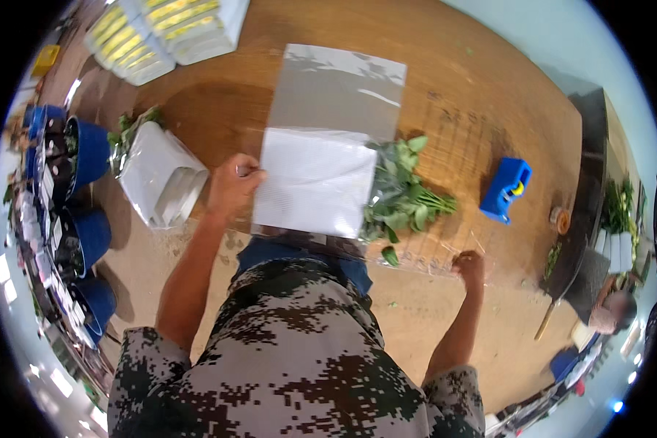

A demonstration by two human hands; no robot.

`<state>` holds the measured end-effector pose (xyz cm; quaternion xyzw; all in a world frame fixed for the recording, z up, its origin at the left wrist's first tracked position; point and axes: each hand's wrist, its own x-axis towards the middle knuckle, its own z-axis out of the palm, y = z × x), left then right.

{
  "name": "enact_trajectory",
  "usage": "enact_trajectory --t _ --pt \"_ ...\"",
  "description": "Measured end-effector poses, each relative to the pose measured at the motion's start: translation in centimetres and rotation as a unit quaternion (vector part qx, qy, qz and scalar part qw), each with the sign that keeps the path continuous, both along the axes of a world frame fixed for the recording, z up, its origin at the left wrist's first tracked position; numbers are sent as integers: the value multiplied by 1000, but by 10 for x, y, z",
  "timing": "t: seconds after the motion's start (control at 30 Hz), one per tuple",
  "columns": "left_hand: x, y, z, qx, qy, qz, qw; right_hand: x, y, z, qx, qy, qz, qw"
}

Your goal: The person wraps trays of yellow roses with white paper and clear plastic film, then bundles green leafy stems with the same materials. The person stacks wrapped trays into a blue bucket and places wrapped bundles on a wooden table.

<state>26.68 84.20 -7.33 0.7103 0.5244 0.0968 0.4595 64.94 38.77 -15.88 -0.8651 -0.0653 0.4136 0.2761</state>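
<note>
- Blue buckets stand in a row down the far left edge, holding dark bundled stems; detail inside them is too small to read.
- Stacked white-and-yellow packets lie at the top left corner of the wooden table.
- White wrapped bundle lies on the table's left part, near the buckets, with green leaves showing at its upper end.
- Left hand is at the left edge of the white paper sheet; fingers are curled and pinch that edge, thumb side toward the sheet.
- White paper sheet sits on the lower half of a clear plastic sleeve, which lies flat at the table's middle and reaches away from the person.
- Green leafy stems lie just right of the sheet, partly tucked under its right edge, leaves toward the sheet and cut ends pointing right.
- Right hand is at the table's near edge, right of the stems and apart from them; fingers are closed into a loose fist. Whether it grips the thin clear film there cannot be told.
- Blue tape dispenser stands further right on the table, well apart from both hands.
- Another person is at the far right edge, near potted greenery.
</note>
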Motion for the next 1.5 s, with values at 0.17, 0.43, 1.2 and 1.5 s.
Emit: enact_trajectory --t 0.17,0.43,1.2,1.5 --pt "-1 -1 -21 -74 -119 15 990 -155 138 97 130 179 77 972" --pt "4 -2 -25 -91 -190 15 977 -245 364 134 210 9 80 974" --pt "5 8 -31 -92 -169 -12 981 -206 293 106 170 -12 -346 923" --pt "4 0 -23 -122 -177 38 976 -168 232 52 164 -38 -267 949"
